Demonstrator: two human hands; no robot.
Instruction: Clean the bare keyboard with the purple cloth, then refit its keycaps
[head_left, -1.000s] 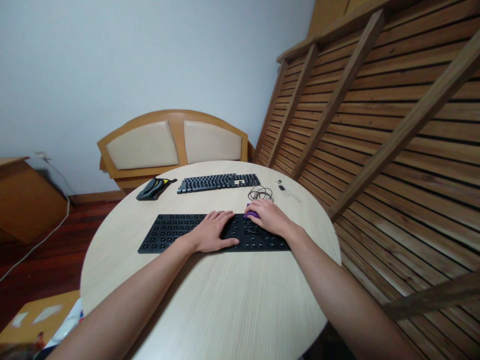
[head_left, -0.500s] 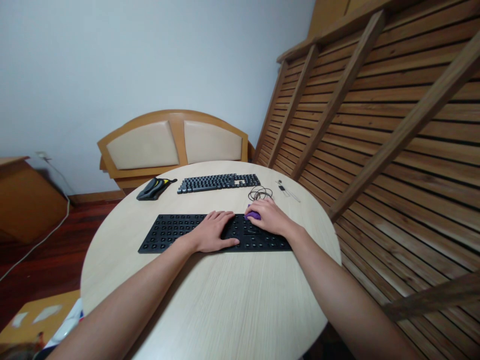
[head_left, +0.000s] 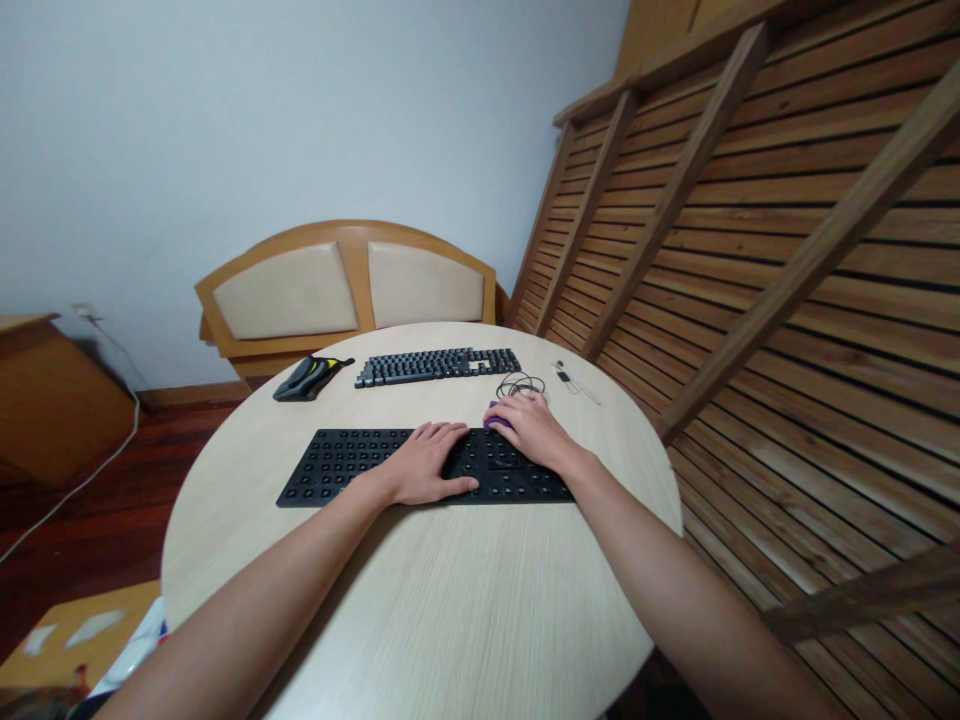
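A black keyboard base [head_left: 352, 462], stripped of its keycaps, lies across the middle of the round table. My left hand [head_left: 421, 465] rests flat on it with the fingers spread. At the base's back edge, right of the left hand, my right hand [head_left: 531, 428] is closed around a purple cloth [head_left: 496, 416], most of which the fingers hide. Just behind the right hand is a coiled black cable [head_left: 520, 383]. Further back lies a keyboard plate with dark keycaps [head_left: 431, 366], with a pale gap toward its right end.
A black and yellow pouch-like item [head_left: 307, 379] sits at the table's back left. Small wire tools [head_left: 576, 382] lie at the back right. The round table [head_left: 450, 600] stands beside a slatted wooden frame [head_left: 750, 220] and before a headboard [head_left: 352, 280].
My right hand and the purple cloth have shifted slightly left and away from me, toward the base's back edge. My left hand has stayed in place.
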